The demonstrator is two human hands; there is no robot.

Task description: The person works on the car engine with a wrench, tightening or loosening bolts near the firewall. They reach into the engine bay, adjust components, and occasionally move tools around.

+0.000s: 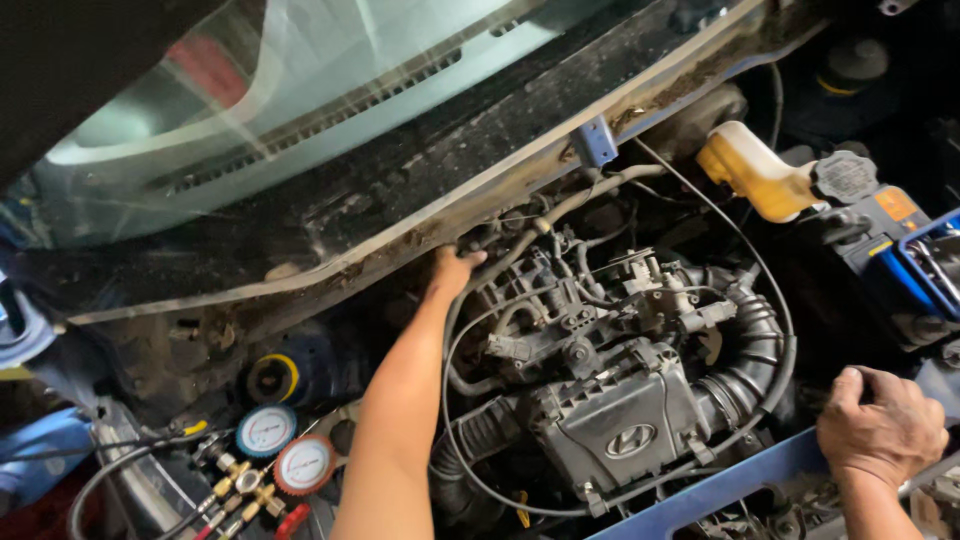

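Step in hand, as judged: reaching/feeling at rear of engine bay. Left hand (pixel 452 272) stretched deep toward firewall, fingers curled on a hose (pixel 590 190) or fitting just below the cowl edge (pixel 400 235); grip looks closed on sth, but what exactly is hidden by the fingers, can't tell. Right hand (pixel 880 425) rests clenched on blue front panel (pixel 720 485), appears to serve as a brace, no tool seen in it. Hose: pale grey, runs from the left hand up and right along the firewall toward a blue clip (pixel 596 140); dusty, no visible split. Engine (pixel 610 420) sits between the two hands, dark cover, black ribbed intake duct (pixel 750 350) to its right. Gauge set (pixel 285 450) (blue + red dials, brass valves) lies lower left, near left forearm, not touching. Yellowish fluid reservoir (pixel 755 175) top right, well apart. Next move prob. needs a firm hold by feel in tight space; sight line to the fitting is poor.
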